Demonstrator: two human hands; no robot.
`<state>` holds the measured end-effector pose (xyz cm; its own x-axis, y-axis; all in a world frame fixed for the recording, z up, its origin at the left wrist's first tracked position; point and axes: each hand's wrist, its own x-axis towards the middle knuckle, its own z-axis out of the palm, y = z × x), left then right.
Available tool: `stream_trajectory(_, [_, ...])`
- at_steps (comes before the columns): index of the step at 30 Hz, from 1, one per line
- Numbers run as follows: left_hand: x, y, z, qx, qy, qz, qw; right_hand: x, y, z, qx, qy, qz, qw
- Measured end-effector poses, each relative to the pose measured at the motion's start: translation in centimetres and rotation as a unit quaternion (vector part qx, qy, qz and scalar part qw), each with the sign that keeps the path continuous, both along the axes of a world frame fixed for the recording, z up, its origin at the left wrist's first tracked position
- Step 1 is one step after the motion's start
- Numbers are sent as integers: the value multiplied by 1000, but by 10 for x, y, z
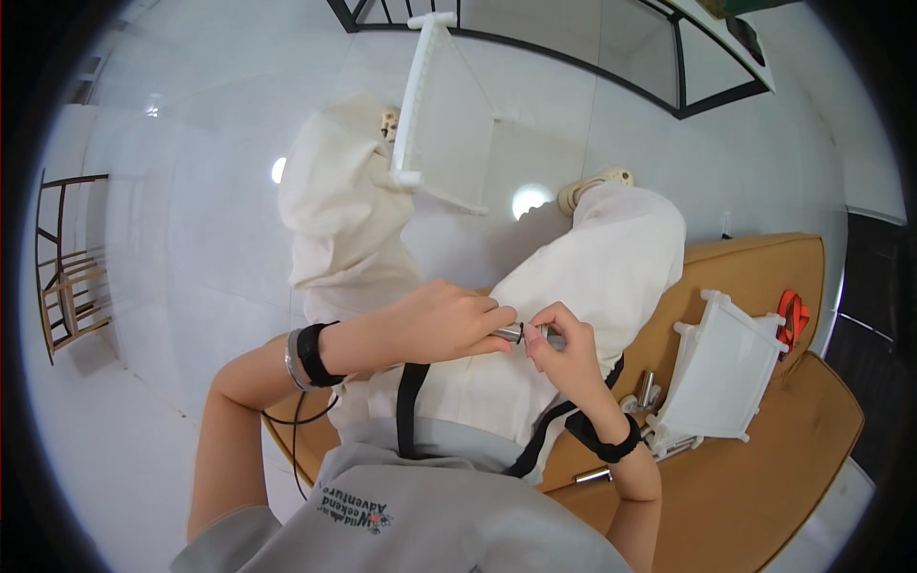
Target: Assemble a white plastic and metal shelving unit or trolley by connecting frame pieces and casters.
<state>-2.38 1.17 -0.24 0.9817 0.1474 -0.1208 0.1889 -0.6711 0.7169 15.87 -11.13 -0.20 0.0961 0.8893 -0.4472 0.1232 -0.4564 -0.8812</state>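
Observation:
Above my lap, my left hand (454, 320) is closed round a short shiny metal tube (508, 332) with a dark ring near its right end. My right hand (570, 353) pinches at that same end with thumb and fingers; the fingers partly hide what sits there. Most of the tube's left part is covered by my left hand. A white shelf panel (449, 119) with white corner connectors stands on edge on the floor by my left leg. More white panels (721, 368) lie stacked on the brown seat to my right.
Loose metal tubes (648, 387) lie beside the stacked panels, and another tube (594, 475) is nearer me on the brown seat (793, 449). An orange-red strap (791, 320) rests behind them. A black-framed table (630, 72) stands ahead, a wooden rack-like frame (72, 286) far left.

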Motion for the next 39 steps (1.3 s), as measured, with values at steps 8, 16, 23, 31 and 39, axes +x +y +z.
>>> stream_trajectory(8, [-13, 41, -10, 99, -88, 147, 980, 6, 21, -7, 27, -8, -30, 999])
stream_trajectory(16, [-14, 34, -10, 36, -61, 114, 991, 16, 32, -7, 48, -35, 17, 998])
stream_trajectory(23, [-11, 24, -11, 50, -50, 85, 994, 4, 51, 12, 286, -374, 192, 861])
stream_trajectory(31, [-16, 48, -6, 97, -34, 145, 984, -6, 71, -9, 269, -320, 189, 889])
stream_trajectory(39, [-38, 137, 52, 263, -44, 249, 931, 13, 137, 26, 277, -426, 221, 832])
